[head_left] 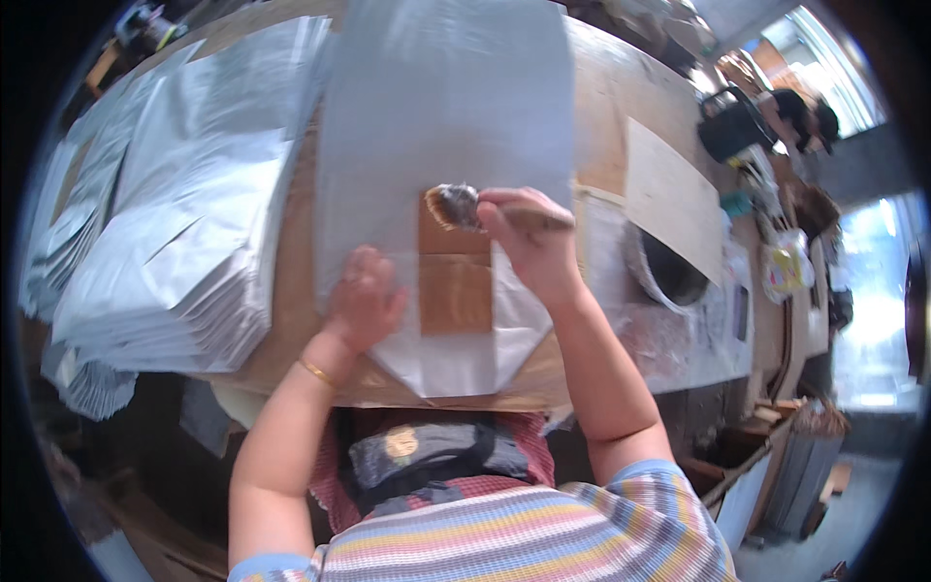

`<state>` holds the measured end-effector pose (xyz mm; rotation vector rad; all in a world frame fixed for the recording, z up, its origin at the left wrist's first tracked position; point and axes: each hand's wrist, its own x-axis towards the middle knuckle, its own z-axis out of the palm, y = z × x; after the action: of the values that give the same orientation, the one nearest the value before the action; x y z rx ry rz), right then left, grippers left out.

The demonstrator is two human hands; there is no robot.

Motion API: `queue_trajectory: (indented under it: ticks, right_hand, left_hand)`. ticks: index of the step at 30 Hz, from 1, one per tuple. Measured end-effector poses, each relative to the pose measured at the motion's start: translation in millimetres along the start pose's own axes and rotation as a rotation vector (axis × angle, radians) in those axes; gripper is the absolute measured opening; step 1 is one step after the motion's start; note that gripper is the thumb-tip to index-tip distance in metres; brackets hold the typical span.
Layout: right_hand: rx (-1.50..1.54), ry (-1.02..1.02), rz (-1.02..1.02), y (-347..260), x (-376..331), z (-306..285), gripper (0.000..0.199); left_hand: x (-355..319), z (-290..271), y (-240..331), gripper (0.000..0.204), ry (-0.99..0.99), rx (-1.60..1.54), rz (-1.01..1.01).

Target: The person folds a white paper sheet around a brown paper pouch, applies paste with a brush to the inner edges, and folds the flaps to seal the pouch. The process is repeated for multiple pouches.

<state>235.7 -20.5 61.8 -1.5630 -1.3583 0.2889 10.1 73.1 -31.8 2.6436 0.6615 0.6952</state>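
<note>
A large white paper sack (pixel 446 116) lies in front of me, its near end folded to angled corners. Down the middle of that folded end runs a brown strip (pixel 456 291). My right hand (pixel 533 242) grips a brush by its handle. The brush's bristles (pixel 451 207) are over the far end of the brown strip; whether they touch it I cannot tell. On the left part of the folded end rests my left hand (pixel 364 301), fingers laid out flat with nothing held. A thin gold bracelet circles the left wrist.
A thick stack of white paper sacks (pixel 194 213) lies to the left on the wooden table (pixel 601 87). On the right, a pale board (pixel 674 194) partly covers a round bucket (pixel 669 276). Another person (pixel 800 116) is at the far right, beside a black container (pixel 732 126).
</note>
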Motion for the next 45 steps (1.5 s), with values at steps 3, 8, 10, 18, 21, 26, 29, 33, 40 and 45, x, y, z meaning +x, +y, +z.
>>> queue_trajectory:
  ticks: [3,8,10,18,21,26,29,33,40,45]
  right_hand:
    - [-0.012,-0.078,-0.047,-18.2,-70.1,-58.6,0.028]
    - [-0.573,0.134,0.189,-3.2,-165.5,-184.8,0.039]
    - [-0.989,-0.025,-0.127,7.8,-188.7,-218.3,0.040]
    - [-0.499,-0.287,-0.010,-7.5,-129.7,-128.7,0.030]
    - [-0.398,-0.007,0.114,65.0,-81.4,-49.1,0.037]
    - [-0.321,-0.725,0.559,78.8,-3.2,-57.9,0.019]
    - [-0.629,-0.486,-0.069,74.9,-40.8,-50.2,0.020]
    - [-0.865,-0.325,-0.425,69.8,-81.4,-38.5,0.022]
    - [-0.865,-0.828,-0.318,15.1,-99.5,-50.5,0.055]
    - [-0.791,-0.798,-0.227,16.1,-100.6,-54.0,0.060]
  left_hand:
    - [-5.4,5.7,-4.0,0.028,-0.123,0.089,-0.047]
    - [-3.3,2.0,2.9,0.021,-0.069,0.062,0.014]
    - [-2.1,2.7,1.8,0.020,-0.090,0.049,0.030]
    - [43.5,-25.0,-3.8,0.048,-0.160,-0.084,-0.247]
    - [85.3,-30.3,-11.4,0.044,-0.385,-0.167,-0.488]
    - [87.9,-32.5,-23.4,0.011,-0.659,0.151,-0.324]
    - [52.2,-30.6,-10.0,0.004,-0.358,0.284,0.029]
    - [18.7,-24.9,-1.4,0.006,-0.039,0.439,0.321]
    - [-10.5,-59.5,39.6,0.035,-0.335,0.353,0.327]
    - [-13.2,-50.9,30.3,0.043,-0.497,0.212,0.381]
